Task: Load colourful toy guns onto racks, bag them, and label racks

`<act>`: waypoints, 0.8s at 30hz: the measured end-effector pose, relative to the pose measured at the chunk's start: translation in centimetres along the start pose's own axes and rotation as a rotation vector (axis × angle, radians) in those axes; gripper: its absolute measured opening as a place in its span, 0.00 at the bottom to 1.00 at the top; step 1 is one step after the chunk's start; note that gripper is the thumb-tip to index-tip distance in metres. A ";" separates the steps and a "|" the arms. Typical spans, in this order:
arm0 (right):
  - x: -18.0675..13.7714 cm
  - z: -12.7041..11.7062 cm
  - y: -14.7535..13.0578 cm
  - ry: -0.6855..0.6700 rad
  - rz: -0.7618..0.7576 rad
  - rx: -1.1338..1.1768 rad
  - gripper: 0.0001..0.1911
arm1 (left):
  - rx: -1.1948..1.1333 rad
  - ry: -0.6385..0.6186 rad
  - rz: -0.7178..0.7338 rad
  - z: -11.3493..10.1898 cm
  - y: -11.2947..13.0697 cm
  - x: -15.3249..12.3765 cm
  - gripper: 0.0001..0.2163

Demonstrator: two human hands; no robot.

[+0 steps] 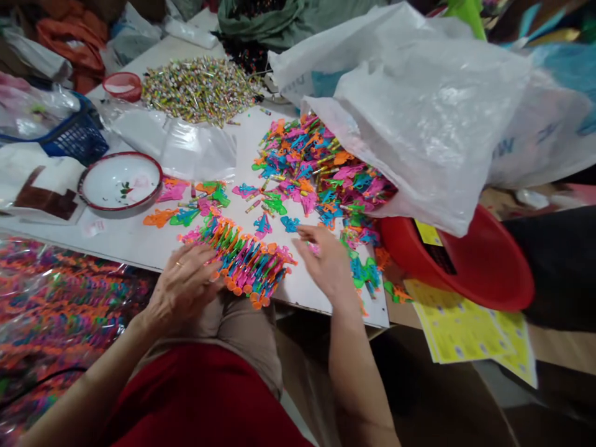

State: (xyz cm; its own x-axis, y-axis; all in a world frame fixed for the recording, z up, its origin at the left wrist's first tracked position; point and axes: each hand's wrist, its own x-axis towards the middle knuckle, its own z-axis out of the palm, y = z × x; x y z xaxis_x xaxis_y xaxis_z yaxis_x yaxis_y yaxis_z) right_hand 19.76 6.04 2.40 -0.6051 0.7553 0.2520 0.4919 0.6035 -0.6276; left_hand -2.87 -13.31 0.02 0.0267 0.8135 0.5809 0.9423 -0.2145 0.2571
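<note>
Multicoloured plastic pieces (249, 257) in a slanting row

Pale light washes over the white table (302, 288)! Beyond its far-left end, orange cloth (72, 46) slumps, and below its near-right corner, deep shadow pools.

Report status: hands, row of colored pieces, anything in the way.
Left hand against row's left end. Right hand at loose blue piece, grip unclear. Row packed near table edge. Loose pieces scattered beyond.
</note>
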 end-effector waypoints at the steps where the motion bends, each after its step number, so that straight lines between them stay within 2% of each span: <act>1: 1.2 0.4 -1.8 -0.071 -0.069 -0.016 0.17 | 0.000 -0.024 0.024 0.4 0.2 -0.2 0.15; 4: 3.7 3.6 -5.5 -0.308 -0.148 -0.102 0.17 | 0.000 -0.044 0.080 1.8 0.6 -0.4 0.12; 6: 4.5 5.8 -6.1 -0.396 -0.109 -0.130 0.15 | -0.014 -0.036 0.093 2.3 0.5 -0.5 0.11; 8: 4.7 7.0 -5.7 -0.411 -0.067 -0.111 0.12 | -0.031 -0.035 0.093 2.4 0.4 -0.6 0.10; 15: 4.7 7.1 -4.9 -0.359 -0.030 -0.058 0.10 | -0.037 -0.005 0.067 1.9 0.7 -0.5 0.07; 21: 4.9 7.4 -5.2 -0.381 0.005 -0.026 0.09 | 0.030 -0.107 0.047 2.6 1.2 -0.7 0.12; 24: 5.4 6.4 -4.6 -0.434 -0.013 0.051 0.12 | 0.013 -0.133 0.029 2.3 1.4 -1.1 0.13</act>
State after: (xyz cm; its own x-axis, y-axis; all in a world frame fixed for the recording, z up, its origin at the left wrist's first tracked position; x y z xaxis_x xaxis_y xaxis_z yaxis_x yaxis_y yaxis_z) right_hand 10.22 5.69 1.89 -0.8235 0.5634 -0.0658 0.4573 0.5908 -0.6646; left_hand -0.86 -13.28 -2.02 0.0973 0.8718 0.4800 0.9447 -0.2326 0.2310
